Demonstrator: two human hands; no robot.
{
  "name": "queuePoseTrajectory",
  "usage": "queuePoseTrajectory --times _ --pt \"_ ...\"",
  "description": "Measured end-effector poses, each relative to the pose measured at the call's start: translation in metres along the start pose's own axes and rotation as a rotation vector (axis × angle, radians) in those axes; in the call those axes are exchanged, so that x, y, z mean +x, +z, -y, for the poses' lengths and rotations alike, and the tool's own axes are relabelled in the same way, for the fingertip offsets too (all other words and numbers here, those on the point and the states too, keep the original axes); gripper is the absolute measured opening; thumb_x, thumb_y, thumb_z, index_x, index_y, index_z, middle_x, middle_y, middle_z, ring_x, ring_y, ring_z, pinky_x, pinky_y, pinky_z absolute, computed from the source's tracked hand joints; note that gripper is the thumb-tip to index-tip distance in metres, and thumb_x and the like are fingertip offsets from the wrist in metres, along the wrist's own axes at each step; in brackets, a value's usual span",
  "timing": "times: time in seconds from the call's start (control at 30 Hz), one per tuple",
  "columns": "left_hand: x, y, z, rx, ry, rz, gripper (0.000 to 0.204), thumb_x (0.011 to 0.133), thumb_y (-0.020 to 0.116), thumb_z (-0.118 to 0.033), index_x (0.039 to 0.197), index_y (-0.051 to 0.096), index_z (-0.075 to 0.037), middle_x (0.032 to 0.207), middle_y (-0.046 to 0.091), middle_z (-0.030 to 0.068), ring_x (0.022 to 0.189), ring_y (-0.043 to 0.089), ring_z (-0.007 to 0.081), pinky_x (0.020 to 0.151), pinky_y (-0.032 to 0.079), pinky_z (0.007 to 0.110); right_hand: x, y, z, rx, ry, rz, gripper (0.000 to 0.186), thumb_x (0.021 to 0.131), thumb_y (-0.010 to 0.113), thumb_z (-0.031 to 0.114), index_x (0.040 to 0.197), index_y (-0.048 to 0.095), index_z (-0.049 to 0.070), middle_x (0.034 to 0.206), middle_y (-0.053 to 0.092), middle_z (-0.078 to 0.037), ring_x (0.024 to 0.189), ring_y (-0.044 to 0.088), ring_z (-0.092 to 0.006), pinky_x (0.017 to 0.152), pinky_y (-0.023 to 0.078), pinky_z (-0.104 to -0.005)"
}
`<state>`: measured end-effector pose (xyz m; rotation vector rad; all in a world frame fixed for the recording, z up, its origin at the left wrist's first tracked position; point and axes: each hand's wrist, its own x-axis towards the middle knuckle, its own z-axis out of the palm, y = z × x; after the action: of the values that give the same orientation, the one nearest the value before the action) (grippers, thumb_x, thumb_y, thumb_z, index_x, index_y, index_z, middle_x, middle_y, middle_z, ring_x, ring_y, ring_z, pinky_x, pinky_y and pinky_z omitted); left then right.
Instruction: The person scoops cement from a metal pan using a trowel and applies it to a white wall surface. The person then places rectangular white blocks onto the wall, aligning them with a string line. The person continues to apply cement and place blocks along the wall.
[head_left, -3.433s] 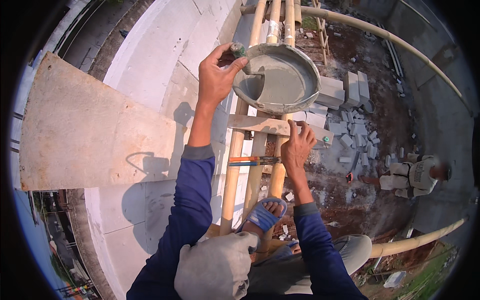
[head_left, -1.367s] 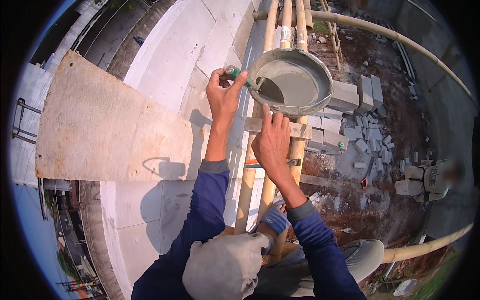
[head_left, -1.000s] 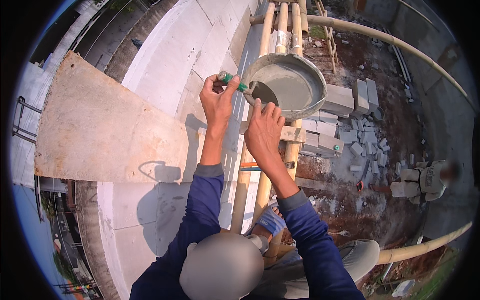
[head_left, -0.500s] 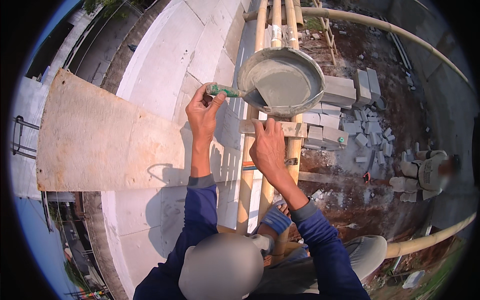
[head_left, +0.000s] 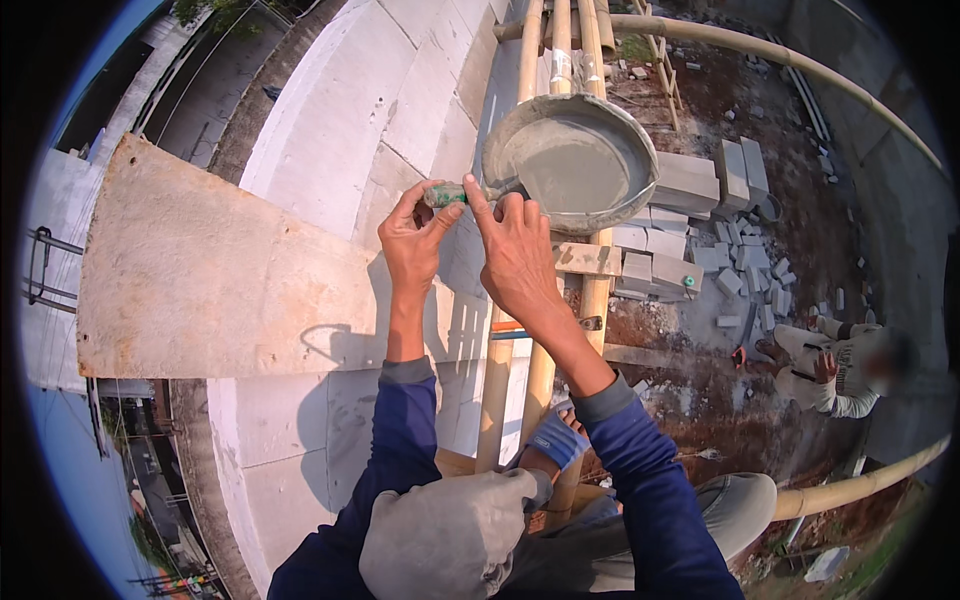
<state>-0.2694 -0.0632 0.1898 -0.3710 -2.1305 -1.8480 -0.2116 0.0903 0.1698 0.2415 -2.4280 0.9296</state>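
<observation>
My left hand (head_left: pixel 407 245) grips the green handle (head_left: pixel 442 196) of a trowel, whose blade end reaches into a grey plastic bucket (head_left: pixel 632 205) of wet grey mortar. My right hand (head_left: pixel 518 262) is alongside, index finger extended onto the trowel near the handle, other fingers curled with their tips hidden. The bucket rests on bamboo poles (head_left: pixel 594 75), above a short wooden plank (head_left: pixel 590 258). Orange and blue rods (head_left: pixel 508 327) lie lower across the poles, partly behind my right hand.
A pale block wall (head_left: pixel 400 80) runs along the left, with a stained board (head_left: pixel 200 280) jutting across it. Below right are pale blocks (head_left: pixel 735 175) and rubble on dirt. Another person (head_left: pixel 830 370) is low at the right. Curved bamboo rails (head_left: pixel 850 480) cross the right side.
My right hand has moved up and left from the plank onto the trowel. Earlier the handle tilted more steeply; now it lies nearly level. The other person's hand has come into sight.
</observation>
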Motion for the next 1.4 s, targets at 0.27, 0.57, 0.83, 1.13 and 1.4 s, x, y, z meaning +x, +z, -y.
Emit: queuePoseTrajectory --times 0.27,0.57,0.83,1.13,1.4 --pt "0.001 0.0 0.003 0.047 0.006 -0.012 0.041 0.091 0.091 -0.013 0.125 0.075 0.001 0.096 0.07 -0.0021 0.083 0.057 0.0049 0.072 0.048 0.021 -0.072 0.041 -0.063 -0.115 0.102 0.104 0.046 0.084 0.065 0.0 0.128 0.074 0.01 0.107 0.052 -0.013 0.103 0.052 -0.0317 0.086 0.043 -0.0448" --pt "0.0 0.002 -0.001 0.03 0.018 0.027 0.044 0.091 0.091 -0.016 0.129 0.074 -0.001 0.102 0.074 0.0007 0.087 0.062 0.0073 0.078 0.052 0.023 -0.128 0.072 -0.072 -0.369 0.131 0.287 0.059 0.091 0.067 0.012 0.146 0.056 -0.002 0.119 0.056 -0.015 0.109 0.052 -0.0303 0.088 0.039 -0.0432" --pt "-0.005 0.003 -0.01 -0.008 0.058 0.1 0.041 0.095 0.086 -0.012 0.133 0.074 -0.001 0.113 0.077 0.0034 0.094 0.065 0.0093 0.083 0.056 0.027 -0.104 0.041 -0.042 -0.14 0.204 0.208 0.068 0.081 0.07 0.002 0.148 0.059 0.006 0.11 0.053 -0.016 0.108 0.052 -0.035 0.088 0.041 -0.0451" --pt "-0.01 0.02 -0.009 0.028 0.11 0.06 0.042 0.093 0.086 -0.008 0.133 0.074 -0.005 0.117 0.077 0.0046 0.096 0.069 0.0119 0.086 0.057 0.028 -0.007 -0.025 0.012 0.147 0.021 -0.058 0.1 0.077 0.065 -0.011 0.169 0.04 0.017 0.107 0.047 -0.015 0.099 0.047 -0.0339 0.083 0.04 -0.0434" --pt "-0.013 0.001 -0.009 0.209 0.227 0.041 0.042 0.089 0.088 -0.013 0.129 0.077 -0.01 0.11 0.077 0.0059 0.096 0.066 0.0169 0.09 0.055 0.034 0.007 -0.005 0.0 -0.237 0.208 -0.122 0.061 0.087 0.062 -0.003 0.146 0.061 0.011 0.113 0.053 -0.015 0.106 0.052 -0.0348 0.089 0.039 -0.0471"
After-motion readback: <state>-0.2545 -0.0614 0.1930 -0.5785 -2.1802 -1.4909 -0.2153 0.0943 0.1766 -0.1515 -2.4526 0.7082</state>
